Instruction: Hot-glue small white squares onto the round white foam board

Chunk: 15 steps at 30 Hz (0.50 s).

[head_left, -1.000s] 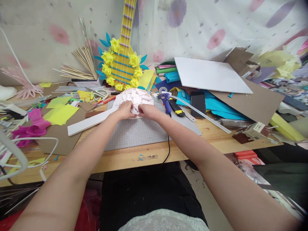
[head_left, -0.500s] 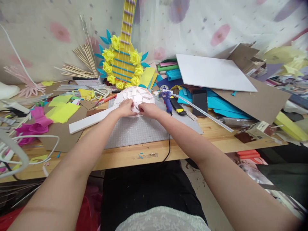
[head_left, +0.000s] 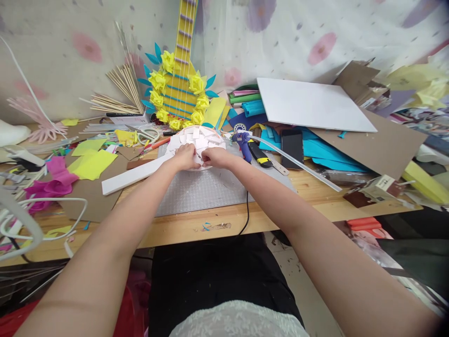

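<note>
A round white piece (head_left: 209,136) covered with overlapping scraps of white board lies on the grey cutting mat (head_left: 196,194). Over its front left part, my left hand (head_left: 185,157) is closed, thumb and bent fingers down among the scraps. My right hand (head_left: 214,157) is closed in a pinch right beside it, fingertips nearly meeting the left thumb. Whatever the fingertips hold is too small and hidden to make out. A long white foam strip (head_left: 131,177) reaches from the left toward my left wrist. To the right lies a purple glue gun (head_left: 243,145) with a clear glue stick.
Beside the glue gun are a black-and-yellow utility knife (head_left: 259,154) and a phone (head_left: 292,149). A yellow flowered paper guitar (head_left: 180,91) stands behind. White board (head_left: 312,104) lies back right; scissors (head_left: 148,135), wooden sticks (head_left: 122,89) and yellow sheets (head_left: 93,164) are at left.
Both hands stay at the front of the round piece; the fingers shift only very slightly. The view has moved a little, and nothing is visibly picked up or released.
</note>
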Tool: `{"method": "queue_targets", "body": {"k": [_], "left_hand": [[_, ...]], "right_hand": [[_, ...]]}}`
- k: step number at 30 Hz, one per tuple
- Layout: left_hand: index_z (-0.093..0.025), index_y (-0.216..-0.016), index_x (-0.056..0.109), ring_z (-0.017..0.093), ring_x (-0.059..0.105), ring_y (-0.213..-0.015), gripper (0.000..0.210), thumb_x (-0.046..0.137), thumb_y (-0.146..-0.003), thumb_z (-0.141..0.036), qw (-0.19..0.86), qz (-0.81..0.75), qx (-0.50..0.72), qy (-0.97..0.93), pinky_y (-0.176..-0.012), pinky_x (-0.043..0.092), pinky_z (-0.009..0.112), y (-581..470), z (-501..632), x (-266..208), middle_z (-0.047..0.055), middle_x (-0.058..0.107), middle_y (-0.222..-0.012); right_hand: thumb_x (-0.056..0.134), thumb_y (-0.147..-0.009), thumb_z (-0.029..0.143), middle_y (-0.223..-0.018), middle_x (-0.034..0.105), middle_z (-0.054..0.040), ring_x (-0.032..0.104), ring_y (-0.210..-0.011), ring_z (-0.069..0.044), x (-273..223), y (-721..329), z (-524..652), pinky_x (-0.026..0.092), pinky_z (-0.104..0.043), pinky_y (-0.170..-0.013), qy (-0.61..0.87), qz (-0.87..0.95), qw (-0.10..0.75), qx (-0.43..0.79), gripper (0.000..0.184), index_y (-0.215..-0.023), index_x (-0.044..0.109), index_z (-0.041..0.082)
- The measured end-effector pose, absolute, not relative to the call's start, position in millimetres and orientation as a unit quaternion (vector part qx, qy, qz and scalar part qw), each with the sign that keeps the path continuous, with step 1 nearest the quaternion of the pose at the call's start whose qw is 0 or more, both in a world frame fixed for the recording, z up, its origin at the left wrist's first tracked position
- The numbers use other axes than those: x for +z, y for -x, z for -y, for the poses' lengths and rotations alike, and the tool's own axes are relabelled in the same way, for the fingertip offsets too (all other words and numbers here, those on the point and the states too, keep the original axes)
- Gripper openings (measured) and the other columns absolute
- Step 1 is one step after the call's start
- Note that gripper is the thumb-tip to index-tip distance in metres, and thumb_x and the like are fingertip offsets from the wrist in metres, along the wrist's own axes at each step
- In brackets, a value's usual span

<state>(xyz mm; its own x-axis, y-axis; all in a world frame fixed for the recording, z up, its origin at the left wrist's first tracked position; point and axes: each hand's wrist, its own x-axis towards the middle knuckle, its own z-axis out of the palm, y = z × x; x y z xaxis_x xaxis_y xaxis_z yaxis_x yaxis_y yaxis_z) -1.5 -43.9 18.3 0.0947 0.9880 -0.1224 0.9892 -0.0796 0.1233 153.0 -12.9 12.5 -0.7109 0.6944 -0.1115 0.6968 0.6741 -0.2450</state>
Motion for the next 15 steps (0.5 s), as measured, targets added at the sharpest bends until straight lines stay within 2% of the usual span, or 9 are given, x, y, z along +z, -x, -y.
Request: {"method": "queue_targets", "body": {"k": [8, 15], "left_hand": [[-0.02, -0.099, 0.051, 0.032, 0.051, -0.116, 0.049, 0.077, -0.062, -0.04, 0.087, -0.69, -0.006, -0.719, -0.094, 0.042, 0.04, 0.0, 41.2, 15.9, 0.012, 0.057, -0.118], [-0.021, -0.096, 0.053, 0.031, 0.052, -0.113, 0.045, 0.077, -0.062, -0.038, 0.099, -0.673, 0.009, -0.733, -0.093, 0.043, 0.04, 5.0, 40.6, 15.6, 0.01, 0.058, -0.115]], "right_hand": [[0.065, -0.081, 0.026, -0.097, 0.071, -0.0046, 0.059, -0.083, -0.014, 14.1, -151.1, 7.1, 0.031, -0.023, -0.063, -0.392, -0.908, 0.019, -0.15, 0.018, -0.097, 0.069, 0.017], [0.064, -0.08, 0.026, -0.094, 0.071, -0.0058, 0.06, -0.081, -0.015, 15.6, -149.1, 7.8, 0.032, -0.024, -0.064, -0.379, -0.917, 0.03, -0.123, 0.02, -0.097, 0.07, 0.017]]}}
